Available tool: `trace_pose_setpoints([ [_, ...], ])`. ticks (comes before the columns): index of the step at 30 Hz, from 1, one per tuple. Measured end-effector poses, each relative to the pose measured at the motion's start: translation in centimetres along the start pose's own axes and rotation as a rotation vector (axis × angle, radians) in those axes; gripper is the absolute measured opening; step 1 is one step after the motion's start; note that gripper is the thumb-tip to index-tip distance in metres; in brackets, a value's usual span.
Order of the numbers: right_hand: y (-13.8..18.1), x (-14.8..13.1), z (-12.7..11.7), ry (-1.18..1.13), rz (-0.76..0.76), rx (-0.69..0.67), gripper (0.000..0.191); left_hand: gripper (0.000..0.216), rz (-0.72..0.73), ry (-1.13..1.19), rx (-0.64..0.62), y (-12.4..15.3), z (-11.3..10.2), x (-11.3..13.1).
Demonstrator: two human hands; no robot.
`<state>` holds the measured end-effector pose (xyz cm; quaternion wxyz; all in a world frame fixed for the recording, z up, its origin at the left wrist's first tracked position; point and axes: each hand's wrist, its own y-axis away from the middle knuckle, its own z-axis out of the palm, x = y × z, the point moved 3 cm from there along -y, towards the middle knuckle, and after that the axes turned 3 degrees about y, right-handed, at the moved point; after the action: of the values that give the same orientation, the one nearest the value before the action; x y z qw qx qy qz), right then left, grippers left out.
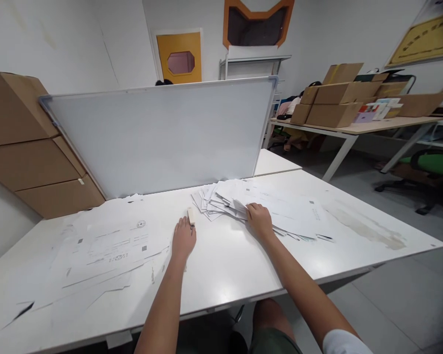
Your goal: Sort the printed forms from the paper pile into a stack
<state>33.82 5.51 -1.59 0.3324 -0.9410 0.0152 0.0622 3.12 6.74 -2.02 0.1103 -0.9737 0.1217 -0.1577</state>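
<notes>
My left hand (184, 239) lies low over the white table, its fingers closed around the near end of a small cream-coloured block-shaped object (191, 216). The object's far end points away from me; its exact kind is too small to tell. To the right, my right hand (259, 220) grips the edge of a paper sheet (239, 207), with the thumb side towards the pile. Beneath and beside that hand spreads an untidy pile of small paper slips (212, 199). Larger printed sheets (291, 211) lie just right of it.
Printed sheets (110, 243) cover the table's left part. A whiteboard (162, 137) stands upright along the back, beside stacked cardboard boxes (33, 157). Another table (365, 126) with boxes is at the right, near a green chair (433, 164). The table's front edge (243, 298) runs above my legs.
</notes>
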Motion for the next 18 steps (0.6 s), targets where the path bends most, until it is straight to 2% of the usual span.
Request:
trace_pose_setpoints([
  [4, 0.0, 0.3, 0.3, 0.000, 0.026, -0.004, 0.030, 0.052, 0.003, 0.004, 0.018, 0.1, 0.2, -0.1],
  [9, 0.0, 1.6, 1.0, -0.087, 0.072, -0.077, 0.021, 0.054, 0.006, 0.001, -0.005, 0.3, 0.1, 0.0],
  [18, 0.0, 1.7, 1.1, -0.171, 0.104, -0.039, 0.026, 0.055, 0.009, 0.005, -0.012, 0.1, -0.1, 0.0],
])
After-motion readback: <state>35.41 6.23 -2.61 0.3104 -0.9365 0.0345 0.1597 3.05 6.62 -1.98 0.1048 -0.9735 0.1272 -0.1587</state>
